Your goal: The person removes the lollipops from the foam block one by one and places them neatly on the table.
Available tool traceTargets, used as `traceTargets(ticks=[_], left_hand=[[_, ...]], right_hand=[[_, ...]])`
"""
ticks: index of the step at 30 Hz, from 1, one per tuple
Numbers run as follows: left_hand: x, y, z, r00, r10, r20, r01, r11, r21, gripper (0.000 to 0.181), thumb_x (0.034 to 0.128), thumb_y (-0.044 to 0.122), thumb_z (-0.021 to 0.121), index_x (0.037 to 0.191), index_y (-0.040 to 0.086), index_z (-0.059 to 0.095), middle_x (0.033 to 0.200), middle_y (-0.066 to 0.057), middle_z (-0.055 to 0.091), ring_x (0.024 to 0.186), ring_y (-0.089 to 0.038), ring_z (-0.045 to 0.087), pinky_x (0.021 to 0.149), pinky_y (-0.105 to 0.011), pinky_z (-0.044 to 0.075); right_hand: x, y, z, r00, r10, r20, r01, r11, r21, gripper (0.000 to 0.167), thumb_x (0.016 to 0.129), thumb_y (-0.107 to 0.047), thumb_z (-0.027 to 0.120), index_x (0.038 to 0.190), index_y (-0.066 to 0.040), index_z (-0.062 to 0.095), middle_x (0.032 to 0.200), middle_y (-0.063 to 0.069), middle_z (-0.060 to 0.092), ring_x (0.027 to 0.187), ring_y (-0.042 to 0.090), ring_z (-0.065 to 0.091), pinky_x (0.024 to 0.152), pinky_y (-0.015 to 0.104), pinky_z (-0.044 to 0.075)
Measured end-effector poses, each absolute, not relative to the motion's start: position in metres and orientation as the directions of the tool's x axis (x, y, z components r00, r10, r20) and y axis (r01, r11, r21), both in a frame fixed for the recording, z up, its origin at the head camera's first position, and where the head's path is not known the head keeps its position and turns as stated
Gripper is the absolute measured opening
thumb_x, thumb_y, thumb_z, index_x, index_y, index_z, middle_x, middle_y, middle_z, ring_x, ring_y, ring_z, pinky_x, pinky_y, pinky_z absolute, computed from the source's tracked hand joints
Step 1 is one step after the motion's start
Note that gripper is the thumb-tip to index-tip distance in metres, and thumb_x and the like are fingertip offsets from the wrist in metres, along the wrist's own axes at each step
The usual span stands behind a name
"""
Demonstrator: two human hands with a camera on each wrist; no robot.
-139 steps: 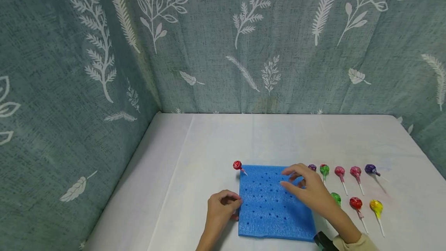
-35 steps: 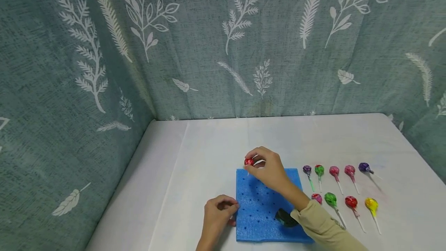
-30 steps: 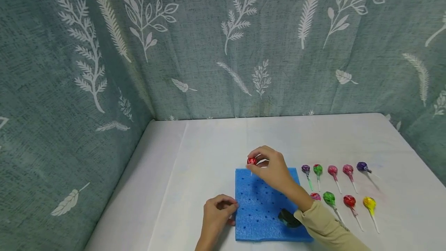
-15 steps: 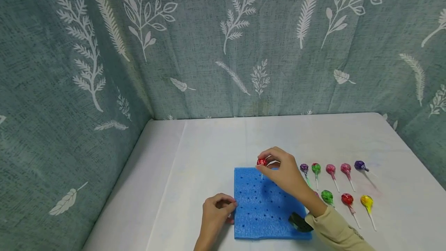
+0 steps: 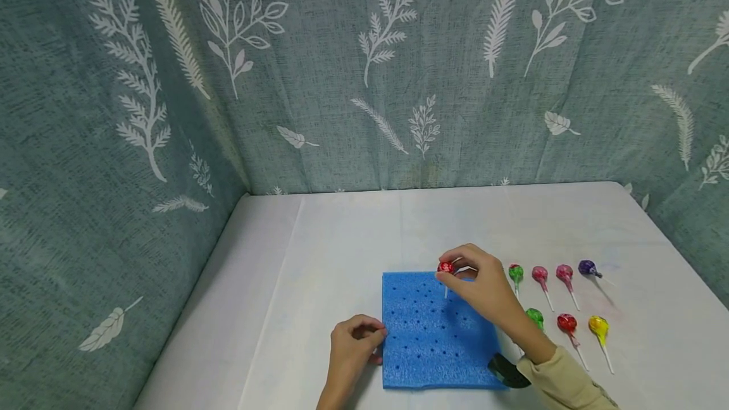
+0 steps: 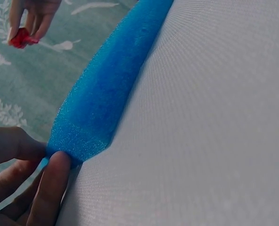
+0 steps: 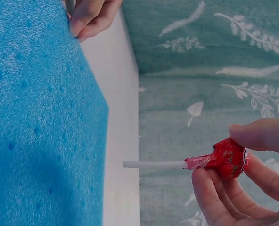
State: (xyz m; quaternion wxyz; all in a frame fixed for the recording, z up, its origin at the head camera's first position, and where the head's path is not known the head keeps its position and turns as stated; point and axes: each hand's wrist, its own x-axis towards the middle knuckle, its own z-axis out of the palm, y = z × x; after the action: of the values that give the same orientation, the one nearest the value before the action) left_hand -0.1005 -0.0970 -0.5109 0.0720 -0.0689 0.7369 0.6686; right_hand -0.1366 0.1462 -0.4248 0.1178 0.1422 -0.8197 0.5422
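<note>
My right hand (image 5: 484, 280) holds a red-wrapped lollipop (image 5: 446, 267) by its head, between thumb and fingers, over the back part of a blue foam board (image 5: 421, 359). The white stick (image 7: 153, 164) hangs down, and its bare end shows in the right wrist view, apart from the foam. Rows of small holes cover the board, which lies flat on the white table. At the board's left edge, my left hand (image 5: 354, 347) pinches the foam with thumb and fingers (image 6: 54, 183). Part of the board lies hidden under the right hand and forearm.
Right of the board lie several wrapped lollipops in two rows, among them a green (image 5: 516, 272), a purple (image 5: 586, 267), a red (image 5: 567, 323) and a yellow one (image 5: 599, 326). The right forearm covers some. A leaf-patterned curtain (image 5: 319, 81) borders the table.
The red lollipop, earlier at the board's back left corner, is now in my right hand. That hand has carried it rightward along the back edge. My left hand stays at the left edge.
</note>
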Motion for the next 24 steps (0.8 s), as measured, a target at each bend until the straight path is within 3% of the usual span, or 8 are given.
traceTargets(ticks=[24], left_hand=[[-0.101, -0.096, -0.513, -0.984, -0.018, -0.178, -0.179, 0.139, 0.974, 0.011, 0.0742, 0.001, 0.074, 0.083, -0.001, 0.069, 0.071, -0.009, 0.062, 0.064, -0.018, 0.059, 0.048, -0.036, 0.057]], right_hand=[[-0.124, 0.168, -0.434, -0.958, -0.048, 0.283, -0.274, 0.446, -0.852, 0.023, 0.081, -0.015, 0.075, 0.100, -0.007, 0.065, 0.096, 0.003, 0.064, 0.088, 0.020, 0.063, 0.074, 0.018, 0.054]])
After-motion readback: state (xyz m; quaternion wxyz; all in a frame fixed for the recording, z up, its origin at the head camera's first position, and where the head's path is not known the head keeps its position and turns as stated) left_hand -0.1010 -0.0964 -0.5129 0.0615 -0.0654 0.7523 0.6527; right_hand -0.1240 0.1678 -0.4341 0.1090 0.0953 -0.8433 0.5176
